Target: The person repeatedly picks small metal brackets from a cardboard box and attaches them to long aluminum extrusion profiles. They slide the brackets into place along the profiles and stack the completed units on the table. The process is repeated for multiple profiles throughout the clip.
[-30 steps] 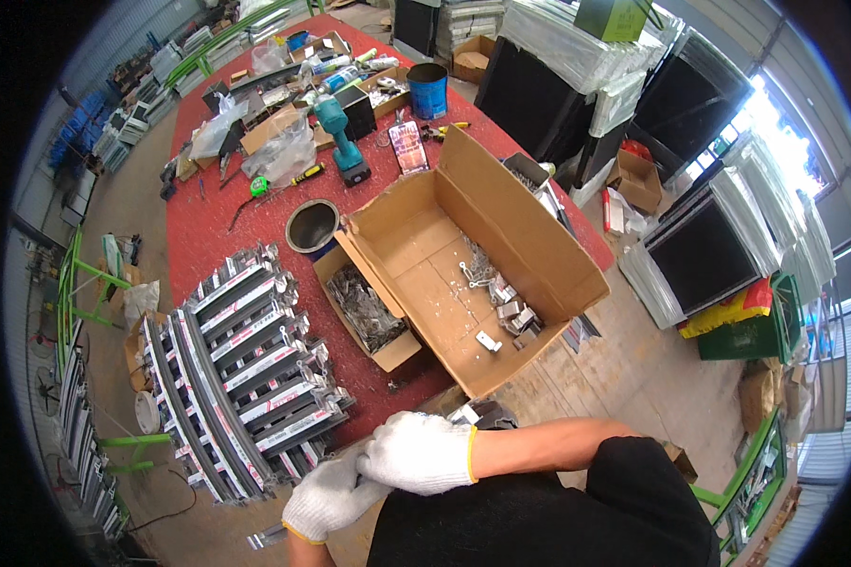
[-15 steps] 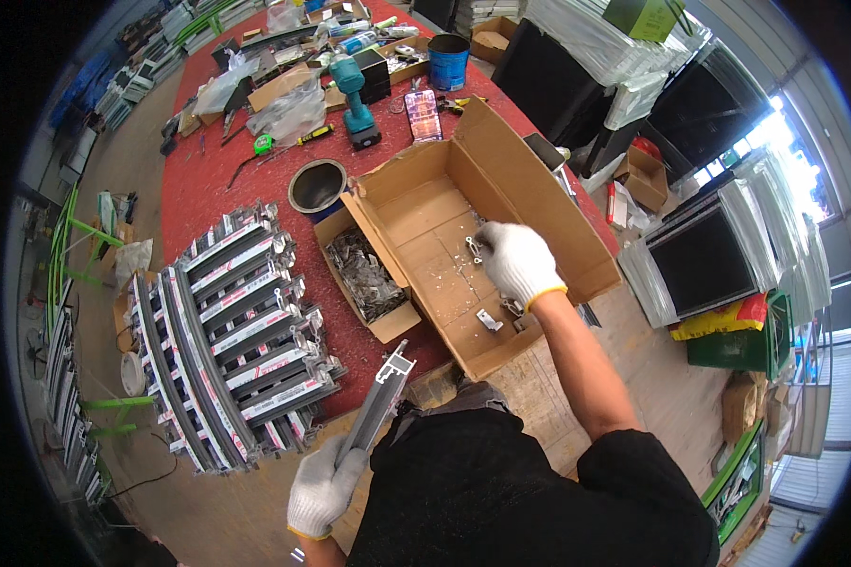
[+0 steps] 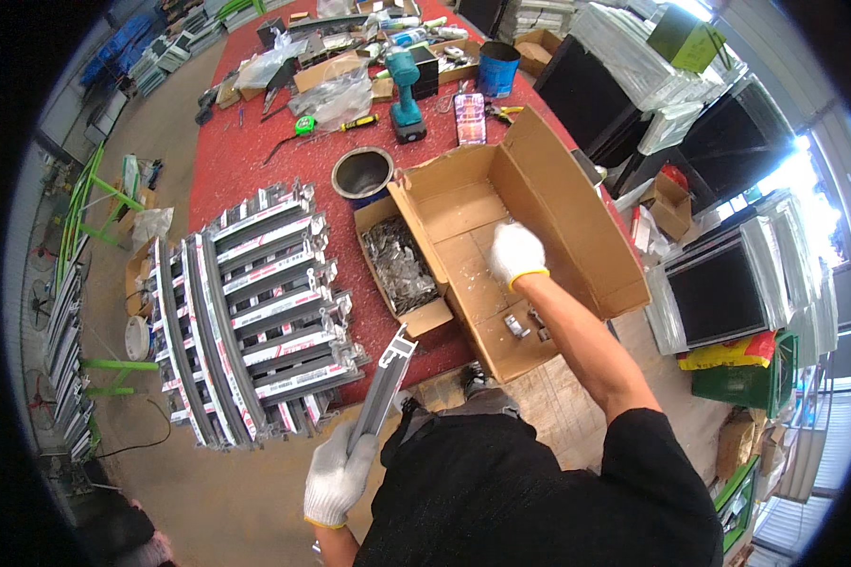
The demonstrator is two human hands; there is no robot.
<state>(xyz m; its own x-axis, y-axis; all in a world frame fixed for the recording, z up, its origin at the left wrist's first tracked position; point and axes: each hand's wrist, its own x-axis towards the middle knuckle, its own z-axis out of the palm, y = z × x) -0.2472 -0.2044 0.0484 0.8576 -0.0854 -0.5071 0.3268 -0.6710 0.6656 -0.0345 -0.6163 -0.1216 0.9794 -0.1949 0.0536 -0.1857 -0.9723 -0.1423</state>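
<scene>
I see my left hand [image 3: 336, 477] closed around a grey aluminium profile [image 3: 381, 389] at the red desk [image 3: 255, 165] edge | right hand [image 3: 517, 253] down in the open cardboard box [image 3: 558, 198], fingers curled, grip unclear | stacked profiles [image 3: 246, 312] left, smaller box of metal clips [image 3: 402, 265] between | teal drill [image 3: 406, 85], blue bucket [image 3: 497, 68] farther; workshop clutter around.

The table [image 3: 227, 170] is covered in red. Beside the brown box [image 3: 548, 203], grey profiles [image 3: 255, 312] banded with white and red strips are stacked. White gloves with yellow cuffs are worn on the left hand [image 3: 336, 477] and right hand [image 3: 517, 253]; a grey profile piece [image 3: 383, 387] is gripped in the left. Behind the box, a teal drill [image 3: 407, 80] and a blue can [image 3: 497, 68] are seen. A black top [image 3: 529, 501] is worn.
</scene>
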